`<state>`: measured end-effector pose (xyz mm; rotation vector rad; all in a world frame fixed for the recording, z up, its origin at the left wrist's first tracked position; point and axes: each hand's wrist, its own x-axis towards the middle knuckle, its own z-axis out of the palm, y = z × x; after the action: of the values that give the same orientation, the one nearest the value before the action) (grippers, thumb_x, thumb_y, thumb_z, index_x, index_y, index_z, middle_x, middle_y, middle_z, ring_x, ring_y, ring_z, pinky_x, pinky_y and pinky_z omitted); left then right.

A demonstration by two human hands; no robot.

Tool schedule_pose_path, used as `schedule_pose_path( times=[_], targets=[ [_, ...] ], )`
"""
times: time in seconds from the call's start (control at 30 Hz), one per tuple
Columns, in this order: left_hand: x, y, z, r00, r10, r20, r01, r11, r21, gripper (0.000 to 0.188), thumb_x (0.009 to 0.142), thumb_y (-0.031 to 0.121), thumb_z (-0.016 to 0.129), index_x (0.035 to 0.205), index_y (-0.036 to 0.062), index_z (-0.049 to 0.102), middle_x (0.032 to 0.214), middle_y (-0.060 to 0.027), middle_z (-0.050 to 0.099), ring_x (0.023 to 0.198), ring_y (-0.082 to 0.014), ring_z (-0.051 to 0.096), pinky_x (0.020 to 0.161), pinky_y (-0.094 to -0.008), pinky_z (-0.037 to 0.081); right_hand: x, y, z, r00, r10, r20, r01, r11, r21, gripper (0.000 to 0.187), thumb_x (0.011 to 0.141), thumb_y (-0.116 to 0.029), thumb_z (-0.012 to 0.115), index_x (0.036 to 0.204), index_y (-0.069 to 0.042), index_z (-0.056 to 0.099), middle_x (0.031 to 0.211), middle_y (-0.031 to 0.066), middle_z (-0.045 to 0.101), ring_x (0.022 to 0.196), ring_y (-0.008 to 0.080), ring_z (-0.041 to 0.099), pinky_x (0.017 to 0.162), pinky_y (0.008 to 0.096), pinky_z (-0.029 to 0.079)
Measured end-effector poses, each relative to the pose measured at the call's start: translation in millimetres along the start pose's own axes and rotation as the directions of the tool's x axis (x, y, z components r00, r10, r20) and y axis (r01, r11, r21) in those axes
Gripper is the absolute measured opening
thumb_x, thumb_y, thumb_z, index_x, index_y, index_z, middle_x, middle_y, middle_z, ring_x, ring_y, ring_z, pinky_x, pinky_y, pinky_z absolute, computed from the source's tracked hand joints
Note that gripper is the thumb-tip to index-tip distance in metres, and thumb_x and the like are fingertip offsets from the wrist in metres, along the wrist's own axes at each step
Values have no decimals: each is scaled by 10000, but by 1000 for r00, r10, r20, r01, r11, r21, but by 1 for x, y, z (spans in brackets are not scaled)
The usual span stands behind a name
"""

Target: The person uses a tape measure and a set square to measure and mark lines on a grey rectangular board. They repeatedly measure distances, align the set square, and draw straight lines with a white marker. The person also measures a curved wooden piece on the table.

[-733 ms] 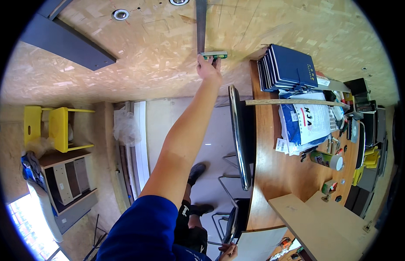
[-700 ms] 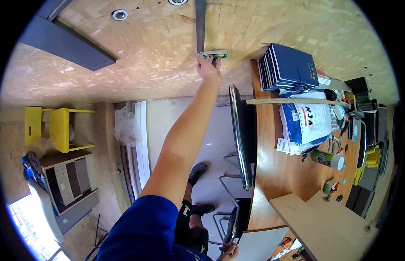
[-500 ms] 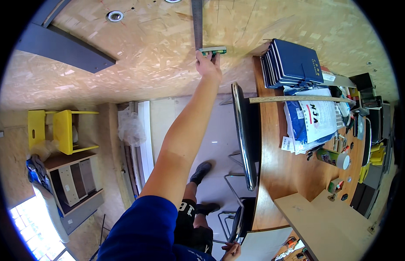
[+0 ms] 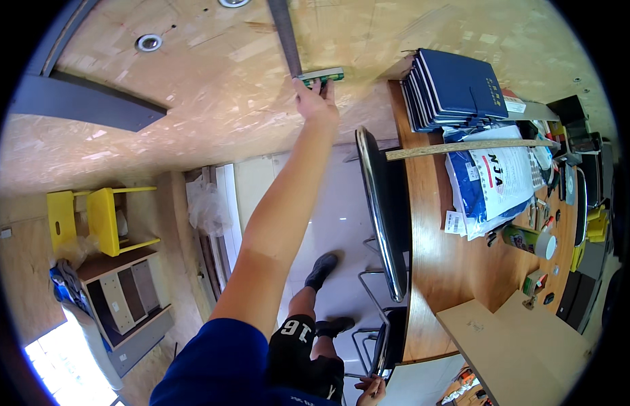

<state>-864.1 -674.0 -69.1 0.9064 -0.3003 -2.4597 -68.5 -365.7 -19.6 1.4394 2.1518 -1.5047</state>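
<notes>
My left hand (image 4: 316,100) is stretched out at arm's length to a chipboard wall (image 4: 213,81). It holds a small green bar-shaped tool (image 4: 323,74) flat against the board, right beside a thin grey strip (image 4: 286,34) that runs up the wall. My right hand (image 4: 372,390) hangs low at the bottom edge, beside my legs and near a chair's frame. It is small in the picture, and I cannot make out whether it holds anything.
A black chair with a chrome frame (image 4: 382,216) stands against a wooden desk (image 4: 450,271). On the desk lie a stack of dark blue folders (image 4: 450,88), a blue-and-white bag (image 4: 494,183), a wooden slat (image 4: 470,147) and small items. A yellow stool (image 4: 101,220) stands at left.
My left hand stays on the wall with the green tool. The view has shifted slightly; nothing else has visibly moved.
</notes>
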Motion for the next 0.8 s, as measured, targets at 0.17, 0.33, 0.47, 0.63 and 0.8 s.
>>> schedule_pose_path(
  times=[0.17,0.33,0.47,0.63,0.8],
  targets=[
    [-13,2,8,998,-69,-10,70,995,66,526,1031,483,504,1399,115,430,1324,-114,468,1257,-223,500,1040,-401,544,-4,-21,13,999,43,33,-44,998,34,276,1060,-246,519,1043,20,591,825,95,648,632,171,620,561,314,558],
    [-12,7,6,999,-29,40,25,995,101,539,1032,477,501,1407,102,401,1333,-115,454,1234,-239,509,1061,-418,528,6,-67,33,993,-22,115,17,999,42,298,1066,-205,493,1088,71,603,851,120,672,630,173,635,558,305,553],
    [-17,7,8,997,-30,76,20,991,134,521,1044,486,470,1403,112,419,1340,-87,441,1226,-215,502,1089,-417,503,15,-75,37,993,-14,120,20,999,-47,351,1080,-244,454,1077,66,620,876,133,698,632,182,655,563,294,555],
    [-14,10,9,998,-24,58,16,991,136,499,1048,471,469,1399,119,421,1333,-72,446,1205,-199,508,1071,-406,518,9,-25,10,998,7,68,-5,1000,-27,289,1078,-253,464,1136,15,555,868,143,671,692,210,648,570,301,549],
    [-17,4,10,999,-26,35,21,991,133,454,1047,457,480,1364,133,447,1318,-58,456,1176,-186,520,1053,-400,528,0,-32,-1,998,53,37,-51,997,-65,330,1079,-277,467,1153,31,561,876,146,663,683,214,640,596,318,553]
  ],
)
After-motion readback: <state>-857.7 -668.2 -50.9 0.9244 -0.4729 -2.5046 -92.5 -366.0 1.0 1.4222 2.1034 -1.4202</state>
